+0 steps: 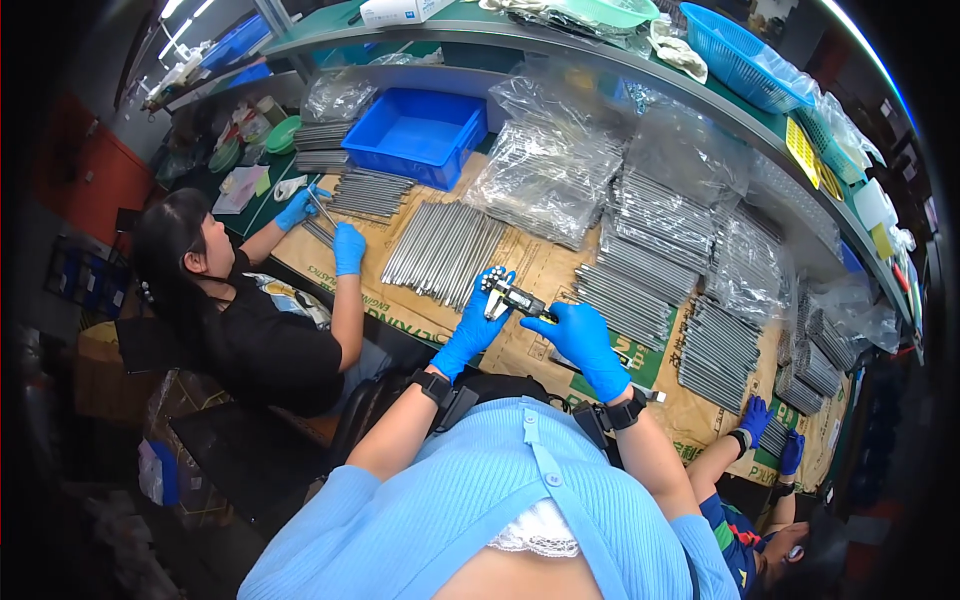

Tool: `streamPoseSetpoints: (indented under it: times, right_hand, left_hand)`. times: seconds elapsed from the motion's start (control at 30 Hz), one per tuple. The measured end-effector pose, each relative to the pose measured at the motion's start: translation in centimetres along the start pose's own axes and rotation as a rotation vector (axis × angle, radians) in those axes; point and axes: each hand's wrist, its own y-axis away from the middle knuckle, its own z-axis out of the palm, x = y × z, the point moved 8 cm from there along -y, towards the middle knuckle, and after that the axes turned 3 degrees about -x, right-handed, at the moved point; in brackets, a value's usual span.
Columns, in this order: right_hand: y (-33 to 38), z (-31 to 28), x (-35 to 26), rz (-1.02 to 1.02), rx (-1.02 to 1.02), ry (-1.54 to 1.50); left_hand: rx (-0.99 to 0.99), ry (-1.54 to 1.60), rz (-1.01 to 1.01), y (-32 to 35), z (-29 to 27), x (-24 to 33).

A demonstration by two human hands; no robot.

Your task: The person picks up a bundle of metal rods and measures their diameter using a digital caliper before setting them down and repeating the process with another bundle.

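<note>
Both my hands wear blue gloves and meet over the bench in front of me. My right hand (582,343) is closed round the body of a digital caliper (522,300), a dark tool with a small display and metal jaws. The jaws point left, toward my left hand (474,328). That hand is raised with its fingers curled around a cluster of small, pale, round-ended pieces, too small to name, beside the jaws. Just behind my hands a row of grey metal rods (440,255) lies side by side on brown paper (520,262). More rods (625,305) lie to the right.
An empty blue bin (415,135) stands at the back, near plastic-wrapped rod bundles (550,170). A shelf (600,55) with baskets runs above. A co-worker (240,300) in blue gloves handles rods at left; another person's purple-gloved hand (757,420) rests near rods at right.
</note>
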Motion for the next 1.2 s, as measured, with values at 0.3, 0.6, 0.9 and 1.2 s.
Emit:
streamPoseSetpoints:
  times: [0.3,0.6,0.9,1.2]
  right_hand:
    - [-0.2,-2.8,1.4,0.025,0.044,0.046]
    - [-2.3,-5.4,1.6,0.05,0.139,0.12]
    - [-4.6,-0.2,0.6,0.158,0.093,0.007]
    - [2.8,-4.9,14.4,0.597,0.459,-0.323]
  left_hand:
    - [-0.016,-0.197,0.039,1.0,-1.3,1.7]
    - [0.035,0.03,-0.007,2.1,-2.3,1.0]
    - [0.184,-0.048,0.052,-1.1,0.4,-1.8]
    - [-0.109,-0.132,0.241,-9.5,8.5,0.8]
